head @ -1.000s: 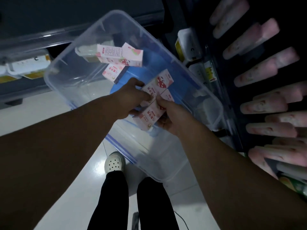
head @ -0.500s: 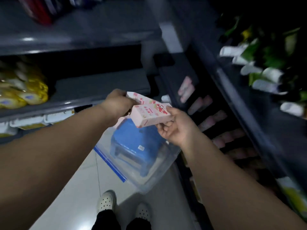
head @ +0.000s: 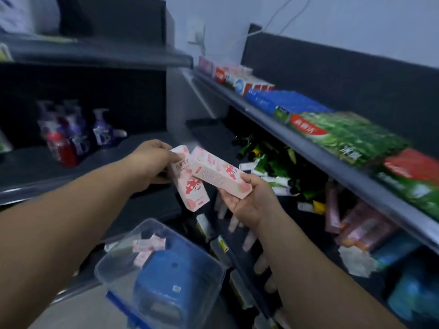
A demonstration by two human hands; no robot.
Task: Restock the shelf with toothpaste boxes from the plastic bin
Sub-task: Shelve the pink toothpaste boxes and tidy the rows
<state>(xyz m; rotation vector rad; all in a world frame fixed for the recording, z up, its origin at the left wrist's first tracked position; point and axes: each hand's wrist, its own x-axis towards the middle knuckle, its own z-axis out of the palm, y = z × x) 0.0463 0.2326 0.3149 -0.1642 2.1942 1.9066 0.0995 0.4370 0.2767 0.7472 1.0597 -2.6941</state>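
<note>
Lifted out of the plastic bin point(head: 164, 227) at six o'clock, the left hand point(head: 152, 163) and right hand point(head: 248, 204) each keep a grip round one toothpaste box point(head: 218, 176), likely so both reach the shelf point(head: 316, 154) at two o'clock together.

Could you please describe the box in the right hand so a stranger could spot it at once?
Before the dark shelf, above the clear bin, two hands hold pink boxes. The right hand grips the slanted box by its near end. Unlike the upright box in the left hand, it lies almost level, overlapping in front.
</note>
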